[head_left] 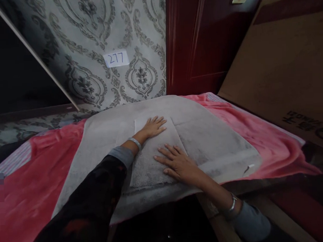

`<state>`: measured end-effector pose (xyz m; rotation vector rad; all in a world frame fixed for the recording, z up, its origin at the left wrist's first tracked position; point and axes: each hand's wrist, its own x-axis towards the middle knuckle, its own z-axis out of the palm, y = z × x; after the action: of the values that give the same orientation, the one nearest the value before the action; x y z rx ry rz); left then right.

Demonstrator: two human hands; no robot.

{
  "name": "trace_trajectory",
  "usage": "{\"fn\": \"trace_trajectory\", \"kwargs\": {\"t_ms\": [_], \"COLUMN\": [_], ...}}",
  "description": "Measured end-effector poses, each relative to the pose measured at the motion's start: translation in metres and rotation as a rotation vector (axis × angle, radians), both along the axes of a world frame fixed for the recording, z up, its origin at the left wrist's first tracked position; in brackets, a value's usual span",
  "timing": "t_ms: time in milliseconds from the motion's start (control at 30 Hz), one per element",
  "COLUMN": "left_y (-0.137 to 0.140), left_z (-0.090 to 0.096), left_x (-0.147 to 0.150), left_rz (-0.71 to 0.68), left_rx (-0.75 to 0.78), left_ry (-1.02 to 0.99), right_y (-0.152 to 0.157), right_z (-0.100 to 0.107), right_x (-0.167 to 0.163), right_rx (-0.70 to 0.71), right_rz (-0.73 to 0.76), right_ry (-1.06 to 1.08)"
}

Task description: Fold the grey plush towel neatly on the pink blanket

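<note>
A light grey towel (pixel 147 171), folded into a rectangle, lies flat on a larger grey cloth (pixel 220 140). My left hand (pixel 154 127) rests palm down near the towel's far end, fingers spread. Nearer to me, my right hand (pixel 180 164) lies flat across the towel's right side, its fingers apart. Neither hand grips anything. Beneath the grey cloth, a pink blanket (pixel 257 131) spreads out on both sides. A small dark mark and a white tag (pixel 250 166) show at the cloth's right front corner.
Behind the cloth stands a patterned wall with a paper label (pixel 116 59) reading 277. A dark red door (pixel 195 38) and a large cardboard box (pixel 289 60) are at the right. At the upper left is a dark panel (pixel 21 66) with a pale edge.
</note>
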<state>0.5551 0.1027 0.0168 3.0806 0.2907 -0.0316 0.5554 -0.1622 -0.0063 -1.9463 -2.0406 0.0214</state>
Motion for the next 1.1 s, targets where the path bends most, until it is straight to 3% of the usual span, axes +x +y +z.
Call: {"fn": "trace_trajectory", "kwargs": {"t_ms": [200, 400, 567, 733, 867, 1100], "left_y": [-0.004, 0.003, 0.003, 0.005, 0.021, 0.053], "left_z": [0.002, 0.004, 0.007, -0.003, -0.008, -0.014], "left_x": [-0.011, -0.065, -0.096, -0.094, -0.085, -0.069], "left_rz": [0.116, 0.042, 0.045, 0.088, 0.107, 0.165], "left_rx": [-0.015, -0.051, -0.061, -0.05, -0.056, -0.101], "left_ry": [-0.017, 0.026, 0.03, -0.024, -0.042, -0.049], "right_y": [0.001, 0.002, 0.031, 0.057, 0.053, 0.045], "right_z": [-0.002, 0.006, 0.025, 0.012, 0.003, 0.009], "right_x": [0.001, 0.005, -0.019, -0.054, -0.06, -0.061], "right_rx": [-0.044, -0.05, 0.01, -0.04, -0.057, -0.103], "right_rz": [0.004, 0.02, 0.075, 0.148, 0.142, 0.148], "right_ry": [-0.02, 0.01, 0.058, -0.036, -0.075, -0.054]}}
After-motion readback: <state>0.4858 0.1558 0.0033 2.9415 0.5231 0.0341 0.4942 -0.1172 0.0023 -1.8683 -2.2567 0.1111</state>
